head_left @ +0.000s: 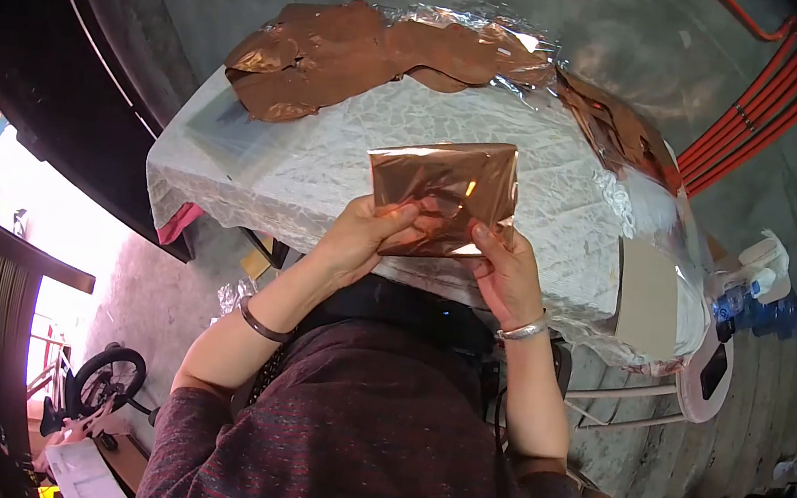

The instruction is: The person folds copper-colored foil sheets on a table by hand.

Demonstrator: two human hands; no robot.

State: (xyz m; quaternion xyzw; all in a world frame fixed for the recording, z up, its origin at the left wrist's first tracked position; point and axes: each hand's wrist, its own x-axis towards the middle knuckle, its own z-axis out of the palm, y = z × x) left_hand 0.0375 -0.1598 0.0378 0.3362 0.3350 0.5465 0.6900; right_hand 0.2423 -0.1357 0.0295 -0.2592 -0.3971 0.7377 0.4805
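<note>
A shiny copper-coloured foil sheet (445, 190), roughly rectangular, is held up over the near edge of the white-covered table (319, 170). My left hand (360, 236) grips its lower left side, thumb on top of the foil and the other fingers behind it. At the lower right corner, my right hand (510, 271) pinches the foil the same way. Light glints off the upper left edge and the middle of the sheet. Along the table's far edge lie crumpled brown-copper sheets (343, 53) and clear shiny film (486, 23).
A grey board (647, 298) lies at the table's right end. Beyond it stand a white stool (704, 376) and blue plastic bottles (793, 319). Red pipes (758, 114) run at the upper right. A wheel (108, 381) is at the lower left.
</note>
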